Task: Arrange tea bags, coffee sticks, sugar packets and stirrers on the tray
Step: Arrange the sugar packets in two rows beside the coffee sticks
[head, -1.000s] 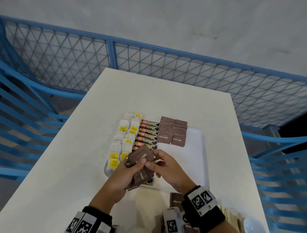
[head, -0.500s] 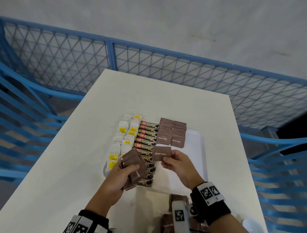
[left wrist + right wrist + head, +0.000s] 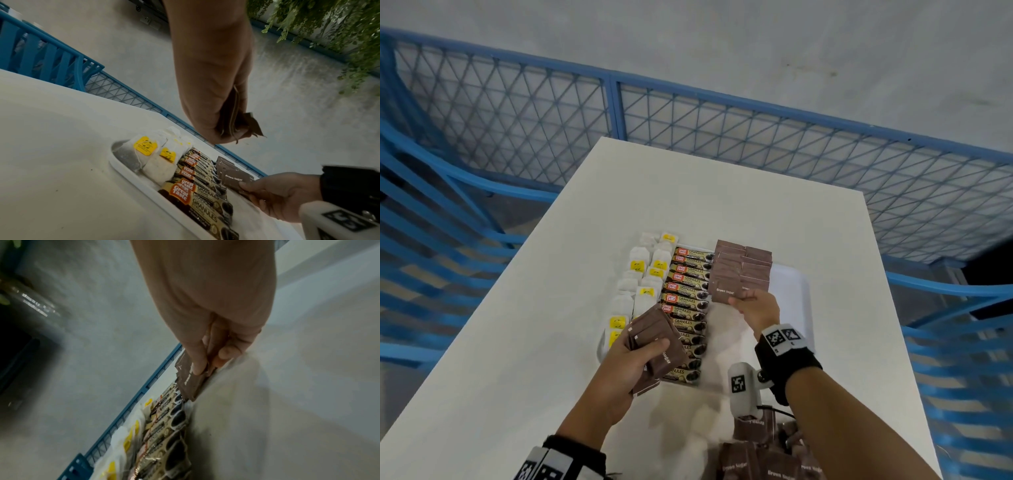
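Note:
A white tray [image 3: 796,291] on the table holds two columns of tea bags [image 3: 640,270] with yellow tags, a column of coffee sticks [image 3: 688,294] and two columns of brown sugar packets [image 3: 743,263]. My right hand [image 3: 755,305] pinches one brown sugar packet [image 3: 724,291] at the near end of the left sugar column, low over the tray; the same packet [image 3: 233,178] [image 3: 189,381] shows in both wrist views. My left hand [image 3: 630,363] grips a fanned stack of brown sugar packets [image 3: 657,342] above the near coffee sticks.
More brown sugar packets [image 3: 770,459] lie loose at the table's near edge under my right forearm. A blue mesh fence [image 3: 688,120] and blue railings surround the white table [image 3: 517,359]. The tray's right part is bare.
My right hand took one packet from the left hand's stack and carried it forward to the near end of the sugar column. The left hand drew slightly back and left.

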{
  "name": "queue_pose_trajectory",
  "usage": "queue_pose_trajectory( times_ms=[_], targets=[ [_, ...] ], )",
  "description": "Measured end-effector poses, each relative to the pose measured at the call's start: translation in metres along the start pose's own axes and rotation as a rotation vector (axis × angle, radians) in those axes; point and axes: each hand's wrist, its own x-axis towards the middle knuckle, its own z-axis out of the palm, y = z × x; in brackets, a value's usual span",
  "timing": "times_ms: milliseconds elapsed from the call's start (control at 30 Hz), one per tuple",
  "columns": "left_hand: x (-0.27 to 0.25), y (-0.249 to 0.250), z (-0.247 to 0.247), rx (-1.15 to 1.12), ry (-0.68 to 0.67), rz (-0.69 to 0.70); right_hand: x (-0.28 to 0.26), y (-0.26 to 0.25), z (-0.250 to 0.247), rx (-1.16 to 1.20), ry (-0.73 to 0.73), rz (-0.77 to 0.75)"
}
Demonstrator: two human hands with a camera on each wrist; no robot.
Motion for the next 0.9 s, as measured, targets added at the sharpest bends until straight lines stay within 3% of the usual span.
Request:
queue_pose_trajectory(
  times_ms=[333,633,733,833,900],
  targets=[
    [0.000,-0.001,0.007,0.006,0.023,0.006,0.004,-0.003,0.006,-0.183,0.042,-0.039],
    [-0.001,-0.003,0.006,0.011,0.014,0.030,-0.017,-0.005,0.006,-0.024,0.079,-0.146],
    [-0.003,-0.003,0.008,0.005,0.009,0.040,-0.047,-0.013,0.003,-0.056,-0.164,-0.272],
    [-0.004,-0.003,0.009,0.008,0.002,0.060,-0.082,-0.019,0.000,0.052,-0.581,-0.257],
    [-0.004,-0.004,0.010,0.019,-0.003,0.069,-0.092,-0.015,0.001,0.112,-0.722,-0.256]
  ],
)
